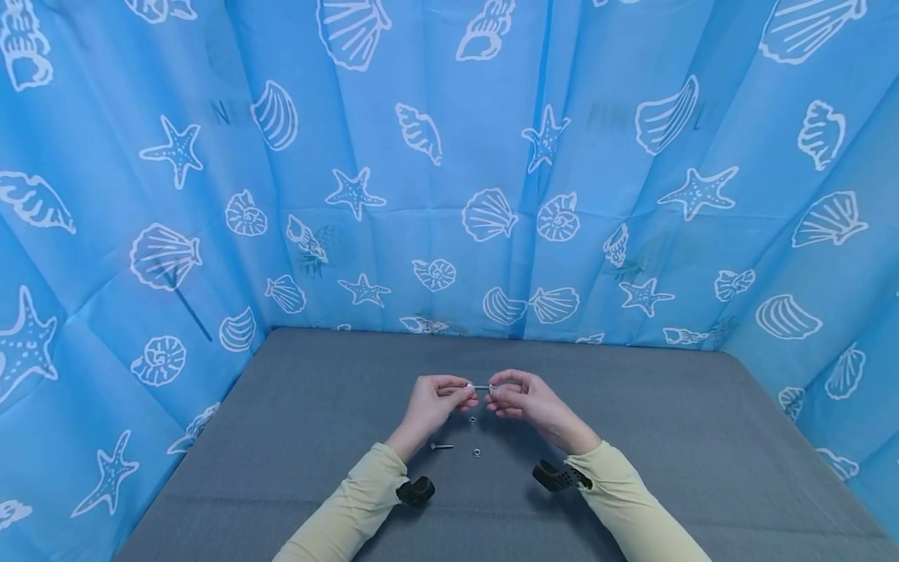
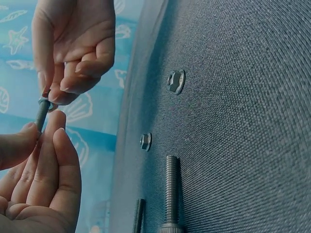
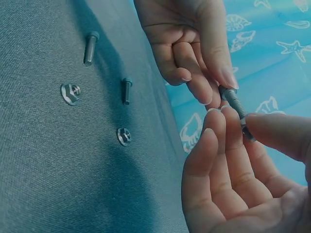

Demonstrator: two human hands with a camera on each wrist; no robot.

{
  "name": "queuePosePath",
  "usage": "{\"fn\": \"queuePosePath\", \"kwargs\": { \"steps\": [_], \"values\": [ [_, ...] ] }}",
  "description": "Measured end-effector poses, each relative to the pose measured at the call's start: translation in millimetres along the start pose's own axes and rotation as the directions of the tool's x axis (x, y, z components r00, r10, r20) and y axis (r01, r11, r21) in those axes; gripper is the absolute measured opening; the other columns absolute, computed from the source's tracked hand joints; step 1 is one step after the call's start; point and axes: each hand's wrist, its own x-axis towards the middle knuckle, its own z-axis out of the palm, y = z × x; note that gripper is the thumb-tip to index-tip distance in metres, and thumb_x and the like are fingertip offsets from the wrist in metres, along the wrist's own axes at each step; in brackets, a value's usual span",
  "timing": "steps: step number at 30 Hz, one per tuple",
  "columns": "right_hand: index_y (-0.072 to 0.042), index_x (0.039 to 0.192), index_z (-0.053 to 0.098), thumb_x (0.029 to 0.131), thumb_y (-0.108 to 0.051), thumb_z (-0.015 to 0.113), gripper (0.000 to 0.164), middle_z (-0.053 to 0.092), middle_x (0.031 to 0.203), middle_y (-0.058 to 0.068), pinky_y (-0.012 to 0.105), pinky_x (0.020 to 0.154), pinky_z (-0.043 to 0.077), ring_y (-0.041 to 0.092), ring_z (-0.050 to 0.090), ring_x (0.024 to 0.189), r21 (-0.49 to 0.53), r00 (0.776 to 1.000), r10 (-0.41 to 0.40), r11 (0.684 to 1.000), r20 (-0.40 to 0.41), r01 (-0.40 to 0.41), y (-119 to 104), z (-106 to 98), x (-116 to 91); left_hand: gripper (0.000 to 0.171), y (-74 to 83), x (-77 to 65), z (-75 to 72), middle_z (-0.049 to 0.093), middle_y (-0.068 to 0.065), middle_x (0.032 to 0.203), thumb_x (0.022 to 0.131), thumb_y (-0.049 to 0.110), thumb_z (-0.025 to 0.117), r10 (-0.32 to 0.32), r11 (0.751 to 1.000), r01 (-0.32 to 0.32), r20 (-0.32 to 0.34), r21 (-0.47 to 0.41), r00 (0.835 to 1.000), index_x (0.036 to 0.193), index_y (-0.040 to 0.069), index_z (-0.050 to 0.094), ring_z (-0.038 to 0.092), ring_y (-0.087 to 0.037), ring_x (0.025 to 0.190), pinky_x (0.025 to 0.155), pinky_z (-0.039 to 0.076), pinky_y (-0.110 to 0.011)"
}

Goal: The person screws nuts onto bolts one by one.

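Observation:
Above the table, my left hand (image 1: 437, 402) pinches a metal bolt (image 2: 42, 116) near its head between thumb and fingers. The threaded shank slants across the gap to my right hand (image 1: 530, 402). At the bolt's far end, the thumb and fingertips of that hand pinch a small flange nut (image 2: 49, 103), which sits around the thread and is partly covered by the fingers. In the right wrist view the bolt (image 3: 235, 103) shows between both hands, its head mostly hidden by the left fingertips.
Below the hands, two more bolts, a nearer one (image 3: 91, 47) and a farther one (image 3: 127, 91), lie on the grey cloth-covered table (image 1: 316, 468). Beside them are two flange nuts, one nearer (image 2: 176, 81) and one farther (image 2: 146, 141). A blue shell-patterned curtain (image 1: 435, 195) encloses the table's back and sides.

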Motion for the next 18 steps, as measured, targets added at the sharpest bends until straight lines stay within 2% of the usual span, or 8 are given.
{"fn": "queuePosePath", "kwargs": {
  "steps": [6, 8, 14, 18],
  "values": [
    [0.009, 0.118, 0.053, 0.098, -0.030, 0.055, 0.043, 0.066, 0.097, 0.016, 0.042, 0.084, 0.054, 0.021, 0.066, 0.087, -0.054, 0.999, 0.035, 0.998, -0.016, -0.035, 1.9, 0.5, 0.1, 0.022, -0.9, -0.9, 2.0, 0.072, -0.016, 0.089, 0.092, 0.008, 0.065, 0.009, 1.000, -0.009, 0.006, -0.008, 1.000, 0.107, -0.007, 0.067, 0.071, -0.023, 0.081, 0.077, 0.056, -0.046],
    [0.009, 0.119, 0.052, 0.099, -0.032, 0.054, 0.045, 0.066, 0.096, 0.015, 0.042, 0.083, 0.054, 0.021, 0.066, 0.087, -0.051, 0.999, 0.040, 0.998, -0.015, -0.041, 2.3, 0.7, 0.0, 0.022, -1.2, -0.7, 2.1, 0.071, -0.016, 0.089, 0.092, 0.008, 0.065, 0.017, 1.000, -0.017, 0.008, -0.009, 1.000, 0.107, -0.008, 0.067, 0.071, -0.023, 0.081, 0.075, 0.057, -0.044],
    [0.008, 0.125, 0.045, 0.099, -0.021, 0.054, 0.040, 0.063, 0.108, 0.024, 0.044, 0.086, 0.052, 0.022, 0.065, 0.091, -0.011, 1.000, 0.011, 1.000, 0.021, -0.011, 1.2, -1.5, -2.2, 0.025, -2.1, 0.7, 1.1, 0.072, -0.012, 0.087, 0.092, 0.011, 0.066, 0.010, 1.000, -0.010, 0.001, 0.024, 1.000, 0.108, -0.008, 0.066, 0.071, -0.020, 0.080, 0.070, 0.058, -0.033],
    [0.009, 0.121, 0.050, 0.099, -0.020, 0.055, 0.037, 0.063, 0.107, 0.025, 0.045, 0.087, 0.052, 0.021, 0.065, 0.090, -0.040, 1.000, 0.000, 0.999, 0.028, 0.002, 2.5, -1.7, -1.7, 0.028, -2.3, 0.4, 1.5, 0.072, -0.011, 0.086, 0.092, 0.011, 0.066, 0.004, 1.000, -0.004, 0.004, 0.029, 1.000, 0.109, -0.010, 0.065, 0.071, -0.020, 0.081, 0.070, 0.058, -0.032]
  ]
}}
